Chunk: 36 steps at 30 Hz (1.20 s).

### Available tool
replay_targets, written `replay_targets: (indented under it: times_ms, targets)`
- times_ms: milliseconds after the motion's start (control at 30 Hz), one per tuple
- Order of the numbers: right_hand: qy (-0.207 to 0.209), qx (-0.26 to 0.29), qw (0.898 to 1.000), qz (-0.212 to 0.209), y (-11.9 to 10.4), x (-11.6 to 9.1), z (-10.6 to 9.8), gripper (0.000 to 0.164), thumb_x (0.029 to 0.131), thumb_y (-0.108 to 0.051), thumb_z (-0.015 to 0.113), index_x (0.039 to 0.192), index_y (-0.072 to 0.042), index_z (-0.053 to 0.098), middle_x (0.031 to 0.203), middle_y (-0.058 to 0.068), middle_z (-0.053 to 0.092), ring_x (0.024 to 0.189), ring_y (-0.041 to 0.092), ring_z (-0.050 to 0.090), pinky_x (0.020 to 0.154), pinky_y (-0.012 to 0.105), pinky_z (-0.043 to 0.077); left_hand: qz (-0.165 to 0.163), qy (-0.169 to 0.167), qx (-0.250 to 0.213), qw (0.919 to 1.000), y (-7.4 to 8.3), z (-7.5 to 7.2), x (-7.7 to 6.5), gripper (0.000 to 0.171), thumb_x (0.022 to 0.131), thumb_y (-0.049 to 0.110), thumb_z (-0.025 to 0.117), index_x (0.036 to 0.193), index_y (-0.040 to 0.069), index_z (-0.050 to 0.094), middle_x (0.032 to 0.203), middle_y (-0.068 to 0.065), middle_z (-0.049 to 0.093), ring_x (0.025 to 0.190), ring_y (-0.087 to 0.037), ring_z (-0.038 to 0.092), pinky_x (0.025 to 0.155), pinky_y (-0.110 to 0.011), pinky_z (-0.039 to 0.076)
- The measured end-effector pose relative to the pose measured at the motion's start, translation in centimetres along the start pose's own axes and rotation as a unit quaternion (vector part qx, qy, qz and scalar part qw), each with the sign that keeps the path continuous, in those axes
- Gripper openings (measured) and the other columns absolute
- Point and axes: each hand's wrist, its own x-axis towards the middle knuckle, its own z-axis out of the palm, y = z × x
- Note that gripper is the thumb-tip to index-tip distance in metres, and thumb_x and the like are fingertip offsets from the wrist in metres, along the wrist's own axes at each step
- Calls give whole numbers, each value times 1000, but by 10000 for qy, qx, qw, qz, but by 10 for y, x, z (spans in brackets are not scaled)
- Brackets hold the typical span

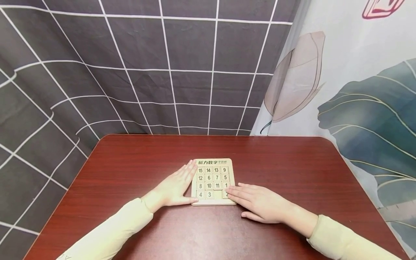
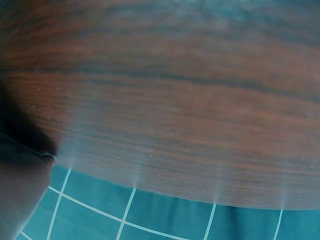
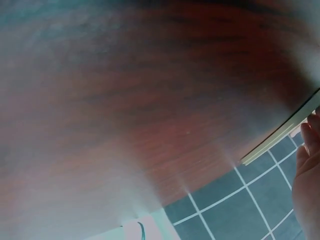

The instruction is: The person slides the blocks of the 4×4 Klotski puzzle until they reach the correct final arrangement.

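A cream number sliding puzzle [image 1: 212,202] lies flat on the table in the head view, its numbered tiles facing up. The bottom row shows 4, 3, a vacant slot, then a tile [image 1: 225,195] marked 2, partly covered. My left hand [image 1: 170,188] rests along the puzzle's left edge, thumb apart near the lower corner and fingers extended. From the right, my right hand [image 1: 261,203] reaches over the frame, fairly straight fingertips touching around tiles 1 and 2. The right wrist view catches the puzzle's thin edge [image 3: 280,136] beside part of that hand [image 3: 310,185].
The reddish-brown wooden table [image 1: 146,153] has rounded far corners. Behind it hangs a dark grey curtain [image 1: 191,86] with a white grid. A pale leaf-patterned curtain [image 1: 344,72] hangs at the right.
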Motion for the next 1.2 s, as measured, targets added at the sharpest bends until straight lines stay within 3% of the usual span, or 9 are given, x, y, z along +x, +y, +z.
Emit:
replay_targets:
  times_ms: [233, 500, 733, 967, 1200]
  targets:
    - [124, 129, 9998, -69, -1, 8, 2, 63, 102, -39, 67, 152, -3, 55, 156, 9, 59, 146, 20, 57, 121, 39, 43, -20, -33, -43, 10000, 1, -3, 0, 110, 95, 65, 63, 165, -10, 21, 176, -28, 13, 165, -39, 17, 135, -47, 24]
    - [74, 191, 9994, -291, -4, 34, 7, 66, 101, -41, 68, 154, -3, 54, 157, 9, 58, 148, 21, 55, 121, 40, 47, 1, 5, -41, 10000, 1, 0, 0, 112, 96, 65, 62, 165, -11, 19, 176, -28, 12, 165, -39, 17, 135, -46, 24]
    - [-163, 84, 9991, -373, -5, 52, 14, 65, 104, -44, 63, 155, -4, 52, 159, 9, 57, 150, 20, 52, 123, 39, 46, -14, -7, 5, 10000, -1, 1, 0, 112, 96, 67, 61, 165, -10, 18, 177, -27, 11, 166, -38, 16, 135, -46, 24]
    - [-213, 159, 9991, -339, -5, 53, 9, 64, 103, -40, 65, 153, -1, 54, 155, 10, 60, 146, 22, 56, 121, 40, 48, -11, -9, -37, 10000, -2, 2, 0, 112, 95, 66, 62, 165, -10, 19, 177, -27, 12, 166, -39, 16, 135, -47, 25]
    - [-93, 214, 9995, -234, -2, 38, 2, 63, 100, -36, 70, 150, -1, 57, 153, 11, 62, 143, 24, 59, 117, 41, 52, -25, -23, -26, 10000, -4, 4, 1, 113, 95, 67, 62, 166, -10, 18, 176, -27, 11, 166, -39, 16, 135, -47, 24]
